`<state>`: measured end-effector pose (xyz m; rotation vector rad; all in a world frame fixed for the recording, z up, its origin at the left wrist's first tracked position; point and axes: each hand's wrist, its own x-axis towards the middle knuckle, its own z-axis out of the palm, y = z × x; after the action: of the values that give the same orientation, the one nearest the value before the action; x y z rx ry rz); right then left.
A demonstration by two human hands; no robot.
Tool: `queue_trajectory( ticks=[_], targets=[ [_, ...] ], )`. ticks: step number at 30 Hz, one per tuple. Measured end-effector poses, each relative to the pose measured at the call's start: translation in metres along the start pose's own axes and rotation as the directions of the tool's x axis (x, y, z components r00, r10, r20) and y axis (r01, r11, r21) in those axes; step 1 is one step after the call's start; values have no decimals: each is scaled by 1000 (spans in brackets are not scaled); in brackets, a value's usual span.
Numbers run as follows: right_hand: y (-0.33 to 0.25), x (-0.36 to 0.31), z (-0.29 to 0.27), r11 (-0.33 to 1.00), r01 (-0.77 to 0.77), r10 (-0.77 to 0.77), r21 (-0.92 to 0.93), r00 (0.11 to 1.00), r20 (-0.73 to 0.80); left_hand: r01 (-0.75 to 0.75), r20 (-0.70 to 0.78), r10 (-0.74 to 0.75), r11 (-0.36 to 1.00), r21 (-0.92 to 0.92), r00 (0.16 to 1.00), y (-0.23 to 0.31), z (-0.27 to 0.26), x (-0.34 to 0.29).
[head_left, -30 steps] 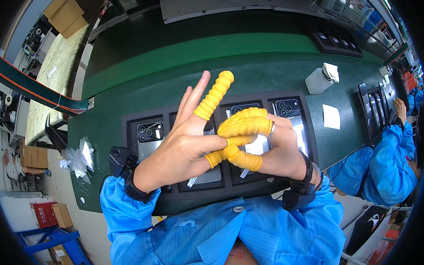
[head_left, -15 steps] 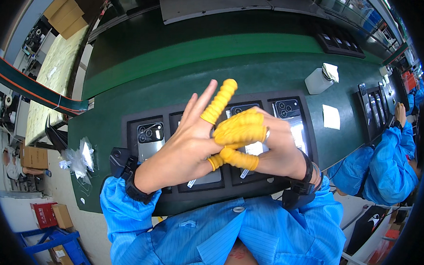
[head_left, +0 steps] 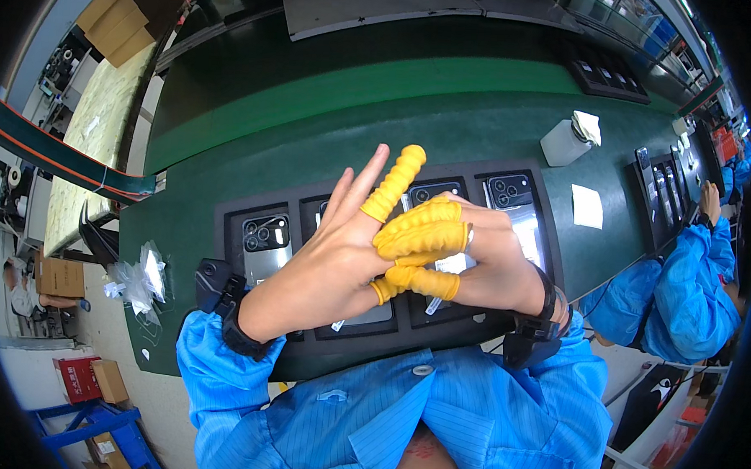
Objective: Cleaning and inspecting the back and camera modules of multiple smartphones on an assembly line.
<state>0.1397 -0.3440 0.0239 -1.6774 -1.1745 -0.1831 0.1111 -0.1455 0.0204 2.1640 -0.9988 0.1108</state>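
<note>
My left hand (head_left: 333, 254) is raised over the tray with its fingers stretched out. A ribbed yellow finger cot (head_left: 394, 185) covers its index finger, and another yellow cot (head_left: 383, 290) shows on its thumb. My right hand (head_left: 496, 261), also in yellow cots, closes its fingers and thumb around the left thumb; the thumb's tip is hidden in that grip. Below both hands lies a black foam tray (head_left: 551, 242) with several phones in its slots, among them a left phone (head_left: 266, 234) and a right phone (head_left: 511, 194), camera sides up. The hands cover the middle phones partly.
A white bottle (head_left: 564, 145) with a cloth on top stands right of the tray, beside a white paper sheet (head_left: 587, 207). Clear plastic wrap (head_left: 143, 279) lies at the table's left edge. More trays (head_left: 607, 79) sit farther back. A co-worker in blue (head_left: 688, 277) works at the right.
My left index finger has shifted slightly right and down. The right hand keeps its grip around the left thumb, nearly unmoved. The tray and phones stay in place.
</note>
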Motion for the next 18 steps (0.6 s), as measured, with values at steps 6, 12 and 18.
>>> queue_trajectory(
  ticks=[6,12,18],
  targets=[
    [-3,5,1,992,90,-91,-87,996,-7,32,47,-35,998,57,998,5,3,3],
    [5,3,-10,996,55,-51,-72,997,57,33,17,-34,999,41,999,-1,-3,-3],
    [1,1,3,989,75,-70,-124,997,44,53,67,-60,993,106,996,5,3,1]
  ],
)
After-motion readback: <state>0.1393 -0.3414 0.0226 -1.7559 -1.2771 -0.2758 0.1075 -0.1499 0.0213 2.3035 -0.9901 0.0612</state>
